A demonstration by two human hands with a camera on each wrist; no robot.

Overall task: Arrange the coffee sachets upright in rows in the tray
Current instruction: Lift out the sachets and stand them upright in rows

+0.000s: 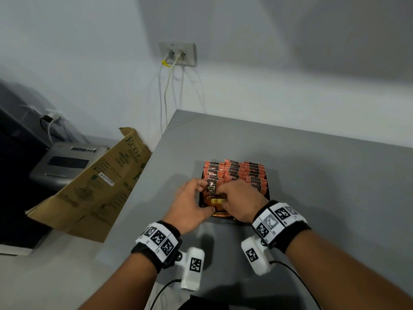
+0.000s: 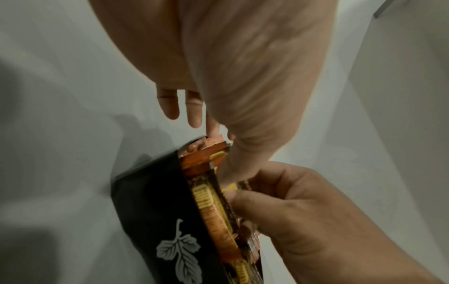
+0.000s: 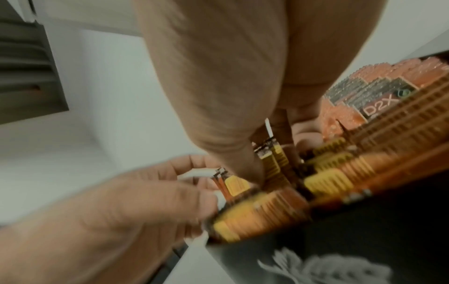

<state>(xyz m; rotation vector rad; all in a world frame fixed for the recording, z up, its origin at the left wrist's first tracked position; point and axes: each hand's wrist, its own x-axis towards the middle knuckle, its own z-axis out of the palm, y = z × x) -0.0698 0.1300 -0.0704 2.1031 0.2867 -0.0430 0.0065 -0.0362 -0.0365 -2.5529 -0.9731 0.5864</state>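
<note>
A black tray (image 1: 267, 193) with a leaf print (image 2: 150, 211) stands on the grey counter, packed with rows of upright orange coffee sachets (image 1: 237, 173). At its near left corner a few orange and gold sachets (image 1: 216, 201) lean between both hands. My left hand (image 1: 206, 196) grips them from the left, fingers curled over their tops and thumb at the near side. From the right, my right hand (image 1: 223, 198) pinches the same sachets (image 2: 211, 207). In the right wrist view the gripped sachets (image 3: 267, 211) are blurred, with the standing rows (image 3: 379, 109) behind.
The grey counter (image 1: 312, 220) meets the wall at the back, and its left edge runs close to the tray. A flattened cardboard box (image 1: 100, 186) leans on that edge. A wall socket (image 1: 177, 53) with hanging cables and a grey device (image 1: 67, 162) are further left.
</note>
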